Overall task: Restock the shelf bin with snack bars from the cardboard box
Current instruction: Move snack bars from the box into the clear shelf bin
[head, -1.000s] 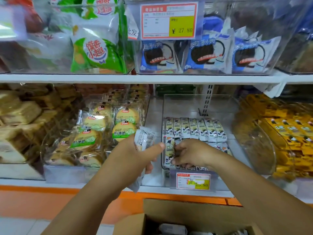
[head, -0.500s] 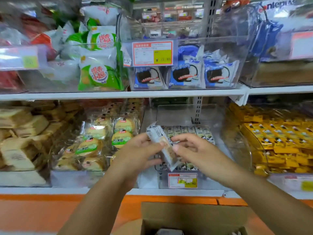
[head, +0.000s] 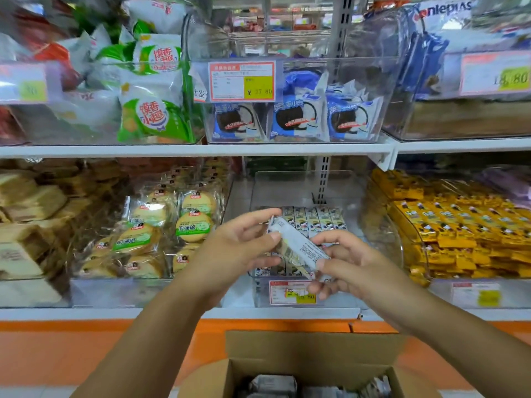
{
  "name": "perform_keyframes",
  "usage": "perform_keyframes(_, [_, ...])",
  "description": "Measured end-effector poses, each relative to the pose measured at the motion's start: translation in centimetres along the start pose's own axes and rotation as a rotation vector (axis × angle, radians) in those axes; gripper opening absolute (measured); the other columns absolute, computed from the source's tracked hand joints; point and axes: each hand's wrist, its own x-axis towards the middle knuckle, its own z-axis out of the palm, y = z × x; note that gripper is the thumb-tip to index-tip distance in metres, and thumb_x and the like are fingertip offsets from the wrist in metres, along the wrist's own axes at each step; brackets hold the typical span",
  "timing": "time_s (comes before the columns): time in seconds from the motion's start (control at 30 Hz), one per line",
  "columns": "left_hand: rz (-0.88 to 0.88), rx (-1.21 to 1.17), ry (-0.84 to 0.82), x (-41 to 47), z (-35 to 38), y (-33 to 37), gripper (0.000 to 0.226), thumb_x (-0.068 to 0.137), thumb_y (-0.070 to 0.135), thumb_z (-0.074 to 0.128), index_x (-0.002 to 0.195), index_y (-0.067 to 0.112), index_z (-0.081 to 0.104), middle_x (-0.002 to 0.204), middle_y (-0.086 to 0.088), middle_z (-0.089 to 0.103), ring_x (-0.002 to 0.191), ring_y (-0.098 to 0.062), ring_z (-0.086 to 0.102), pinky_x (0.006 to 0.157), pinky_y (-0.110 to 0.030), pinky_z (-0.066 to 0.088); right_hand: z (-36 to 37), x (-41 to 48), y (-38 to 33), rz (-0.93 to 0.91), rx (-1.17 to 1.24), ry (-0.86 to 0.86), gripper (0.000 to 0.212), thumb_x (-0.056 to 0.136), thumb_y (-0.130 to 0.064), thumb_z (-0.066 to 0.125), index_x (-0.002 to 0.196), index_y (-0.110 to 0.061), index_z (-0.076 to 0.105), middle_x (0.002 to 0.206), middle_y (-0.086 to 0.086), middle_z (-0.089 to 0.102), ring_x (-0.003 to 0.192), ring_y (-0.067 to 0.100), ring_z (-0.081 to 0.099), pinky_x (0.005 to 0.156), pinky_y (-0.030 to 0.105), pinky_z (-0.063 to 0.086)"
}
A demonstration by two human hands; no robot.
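Note:
Both my hands hold one white-wrapped snack bar point(head: 297, 245) in front of the lower shelf. My left hand point(head: 232, 245) pinches its upper left end; my right hand point(head: 349, 264) grips its lower right end. Behind the bar stands the clear shelf bin point(head: 298, 185) with a row of upright snack bars point(head: 316, 221) inside and a price tag on its front. The open cardboard box point(head: 310, 351) sits below, at the bottom of the view, with more wrapped bars point(head: 273, 384) in it.
A bin of round cakes in green-labelled wrappers point(head: 172, 225) stands left of the shelf bin, and yellow packets point(head: 459, 225) fill the bin to the right. The upper shelf point(head: 201, 150) holds blue cookie packs point(head: 296, 119) and green-white bags point(head: 149, 119).
My right hand left the bin's bars and rose to meet the left hand, taking the lower end of the bar. The view tilted up, showing more of the upper shelf.

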Motion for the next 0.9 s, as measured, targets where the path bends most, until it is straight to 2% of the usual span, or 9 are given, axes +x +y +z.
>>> perform_keyframes(0.13, [0.03, 0.124, 0.151, 0.4, 0.2, -0.6, 0.024, 0.089, 0.019, 0.068, 0.112, 0.025, 0.071, 0.101, -0.004, 0.074, 0.079, -0.011, 0.072, 0.068, -0.025, 0.058, 0.2, 0.0, -0.3, -0.039, -0.193, -0.006, 0.023, 0.087, -0.015, 0.065, 0.108, -0.024, 0.062, 0.101, -0.009, 0.069, 0.089, 0.015, 0.069, 0.074, 0.029, 0.058])
perform_keyframes(0.27, [0.084, 0.166, 0.215, 0.7, 0.1, -0.6, 0.023, 0.087, 0.023, 0.071, 0.109, 0.031, 0.067, 0.096, -0.002, 0.072, 0.077, -0.011, 0.07, 0.065, -0.023, 0.058, 0.3, 0.3, -0.5, -0.046, -0.278, 0.043, 0.026, 0.085, -0.019, 0.068, 0.109, -0.029, 0.065, 0.104, 0.002, 0.066, 0.091, 0.011, 0.066, 0.072, 0.016, 0.053])
perform_keyframes(0.4, [0.101, 0.161, 0.254, 0.7, 0.0, -0.6, 0.021, 0.086, 0.023, 0.072, 0.105, 0.023, 0.064, 0.089, -0.008, 0.072, 0.072, -0.009, 0.07, 0.062, -0.026, 0.059, 0.5, 0.7, -0.7, -0.041, -0.285, 0.019, 0.038, 0.083, -0.019, 0.07, 0.118, -0.031, 0.061, 0.098, 0.004, 0.062, 0.086, 0.016, 0.065, 0.075, 0.027, 0.054])
perform_keyframes(0.47, [0.11, 0.169, 0.267, 0.8, 0.1, -0.6, 0.021, 0.086, 0.024, 0.072, 0.106, 0.024, 0.064, 0.087, -0.006, 0.071, 0.069, -0.007, 0.069, 0.062, -0.027, 0.059, 0.6, 0.9, -0.8, -0.05, -0.265, 0.022, 0.032, 0.084, -0.015, 0.069, 0.112, -0.03, 0.063, 0.104, 0.008, 0.061, 0.086, 0.021, 0.068, 0.074, 0.03, 0.055])
perform_keyframes(0.57, [0.088, 0.259, 0.219, 1.0, -0.4, -0.4, 0.026, 0.088, 0.03, 0.069, 0.113, 0.032, 0.064, 0.093, -0.012, 0.067, 0.082, -0.012, 0.071, 0.067, -0.025, 0.06, 0.5, 1.6, -1.1, -0.038, -0.18, 0.077, 0.026, 0.085, -0.007, 0.066, 0.106, -0.022, 0.062, 0.109, 0.008, 0.059, 0.08, 0.022, 0.072, 0.07, 0.032, 0.059])
perform_keyframes(0.63, [0.072, 0.361, 0.169, 0.9, -0.8, -0.3, 0.016, 0.087, 0.034, 0.07, 0.103, 0.032, 0.07, 0.096, -0.013, 0.067, 0.088, -0.016, 0.069, 0.071, -0.027, 0.061, 0.0, 2.2, -1.0, -0.034, -0.073, 0.148, 0.027, 0.085, -0.004, 0.066, 0.107, -0.02, 0.061, 0.111, 0.006, 0.061, 0.08, 0.025, 0.072, 0.072, 0.037, 0.058])
perform_keyframes(0.77, [0.077, 0.584, 0.166, 0.9, -1.2, -0.5, 0.017, 0.083, 0.047, 0.07, 0.091, 0.033, 0.073, 0.091, 0.009, 0.073, 0.088, -0.009, 0.068, 0.088, -0.039, 0.056, -0.5, 4.0, -0.7, -0.057, 0.057, 0.216, 0.029, 0.087, -0.005, 0.063, 0.114, -0.013, 0.057, 0.097, 0.006, 0.072, 0.079, 0.021, 0.069, 0.077, 0.036, 0.054])
perform_keyframes(0.83, [0.142, 0.71, 0.235, 1.0, -1.4, -0.6, 0.024, 0.085, 0.047, 0.067, 0.105, 0.034, 0.072, 0.114, 0.016, 0.066, 0.107, -0.004, 0.06, 0.099, -0.037, 0.049, -1.1, 5.2, -0.3, -0.062, -0.027, 0.261, 0.031, 0.087, -0.009, 0.065, 0.116, -0.014, 0.055, 0.099, 0.004, 0.072, 0.082, 0.018, 0.068, 0.076, 0.034, 0.054])
perform_keyframes(0.9, [0.157, 0.806, 0.303, 1.2, -1.7, -0.9, 0.047, 0.089, 0.044, 0.064, 0.133, 0.031, 0.057, 0.138, 0.011, 0.052, 0.124, -0.01, 0.052, 0.108, -0.034, 0.043, -2.0, 6.6, 0.1, -0.046, -0.175, 0.327, 0.031, 0.087, -0.016, 0.067, 0.114, -0.018, 0.053, 0.106, -0.001, 0.07, 0.082, 0.015, 0.067, 0.07, 0.029, 0.05])
